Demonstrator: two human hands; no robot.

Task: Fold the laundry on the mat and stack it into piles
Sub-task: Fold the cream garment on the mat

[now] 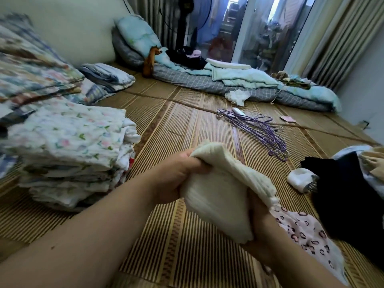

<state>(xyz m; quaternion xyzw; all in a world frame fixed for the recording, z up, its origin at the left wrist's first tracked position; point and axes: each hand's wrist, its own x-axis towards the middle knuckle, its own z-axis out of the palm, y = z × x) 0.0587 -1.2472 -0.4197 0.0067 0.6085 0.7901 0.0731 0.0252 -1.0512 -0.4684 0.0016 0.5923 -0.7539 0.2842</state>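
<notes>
A cream white cloth [220, 192] hangs bunched between both hands above the woven mat [187, 121]. My left hand [176, 175] grips its upper left edge. Lower right, my right hand [259, 227] holds its bottom corner from below, partly hidden behind the cloth. A tall stack of folded floral laundry [68, 154] stands on the mat to the left. At the right lies an unfolded heap: a black garment [349, 196], a pink leopard-print piece [305, 231] and a small white sock [301, 179].
Purple hangers [257, 129] lie on the mat ahead. Folded blankets [33, 65] are piled at the far left. A grey checked mattress with bedding [228, 84] runs along the back. A fan [182, 21] and curtains stand by the glass door.
</notes>
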